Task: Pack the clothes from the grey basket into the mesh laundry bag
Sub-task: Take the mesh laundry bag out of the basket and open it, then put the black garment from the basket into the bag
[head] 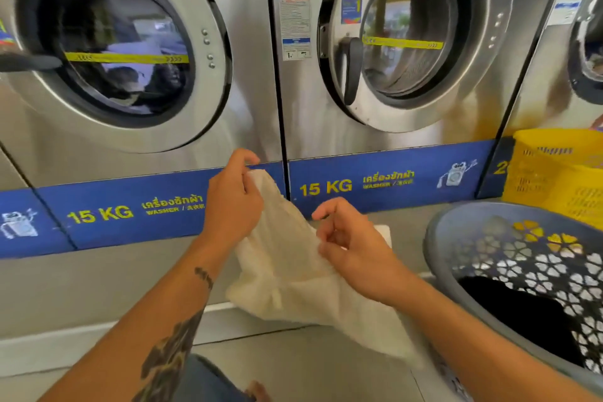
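Observation:
A white mesh laundry bag hangs in front of me, low in the middle of the head view. My left hand pinches its top corner and holds it up. My right hand grips the bag's right edge lower down, thumb and fingers curled on the fabric. The grey basket with flower-shaped holes stands at the lower right, close to my right forearm. Dark clothes lie in its bottom.
Two steel front-loading washers with shut round doors fill the wall ahead, with a blue "15 KG" band below. A yellow plastic basket stands behind the grey one. A third washer's door edge shows at the far right. My knee is at the bottom.

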The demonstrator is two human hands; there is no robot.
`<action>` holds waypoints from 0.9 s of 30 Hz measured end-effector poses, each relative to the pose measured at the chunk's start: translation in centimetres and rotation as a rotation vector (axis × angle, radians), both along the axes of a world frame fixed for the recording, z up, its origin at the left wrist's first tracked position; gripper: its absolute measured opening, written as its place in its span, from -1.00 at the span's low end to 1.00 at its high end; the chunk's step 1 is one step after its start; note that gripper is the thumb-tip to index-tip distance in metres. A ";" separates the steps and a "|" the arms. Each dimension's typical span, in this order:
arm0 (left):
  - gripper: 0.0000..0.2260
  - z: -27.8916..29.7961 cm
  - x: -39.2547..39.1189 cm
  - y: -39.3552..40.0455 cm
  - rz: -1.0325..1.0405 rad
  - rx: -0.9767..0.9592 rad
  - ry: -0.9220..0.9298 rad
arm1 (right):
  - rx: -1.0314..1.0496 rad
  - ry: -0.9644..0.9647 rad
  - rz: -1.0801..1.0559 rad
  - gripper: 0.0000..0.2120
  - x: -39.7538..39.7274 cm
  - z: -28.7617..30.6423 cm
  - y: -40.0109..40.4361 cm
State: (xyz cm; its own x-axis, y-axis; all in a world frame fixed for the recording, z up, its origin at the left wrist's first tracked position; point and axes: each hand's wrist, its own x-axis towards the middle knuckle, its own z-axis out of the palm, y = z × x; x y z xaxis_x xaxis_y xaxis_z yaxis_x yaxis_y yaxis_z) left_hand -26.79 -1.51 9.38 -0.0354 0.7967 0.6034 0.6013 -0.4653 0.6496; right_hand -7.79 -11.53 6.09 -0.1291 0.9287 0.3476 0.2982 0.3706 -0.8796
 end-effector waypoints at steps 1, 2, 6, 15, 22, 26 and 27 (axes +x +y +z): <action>-0.70 -0.4 -0.3 0.2 0.023 -0.014 0.028 | 0.009 -0.037 -0.008 -0.63 -0.3 -0.2 0.2; -0.70 -0.9 -0.4 0.3 0.030 -0.040 0.073 | 0.012 -0.093 -0.039 -0.63 -0.5 -0.6 0.4; -0.61 -4.1 0.8 -0.4 -0.083 -0.206 0.240 | -0.012 -0.540 -0.170 -0.63 0.2 -3.6 1.5; -0.34 -10.9 4.8 -1.4 -0.421 -0.420 0.816 | -0.246 -1.103 -0.402 -0.63 7.4 -8.3 1.1; -0.37 -10.4 11.1 0.1 -0.443 -0.230 0.620 | -0.174 -1.154 -0.428 -0.65 10.7 -8.1 0.3; -0.26 -9.7 15.5 0.6 -0.465 -0.309 0.531 | -0.139 -0.992 -0.406 -0.59 14.0 -7.0 -0.2; -0.21 -9.6 16.5 0.6 -0.468 -0.330 0.520 | -0.137 -0.940 -0.392 -0.60 15.1 -6.9 -0.4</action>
State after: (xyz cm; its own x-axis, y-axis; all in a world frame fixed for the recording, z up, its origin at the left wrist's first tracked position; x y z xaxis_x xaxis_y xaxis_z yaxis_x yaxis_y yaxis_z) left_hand -10.30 -0.95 -0.25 0.5722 0.8004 0.1788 0.6555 -0.5774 0.4869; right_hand 7.31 -11.89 -0.80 0.0263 0.9882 0.1506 0.9667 0.0133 -0.2556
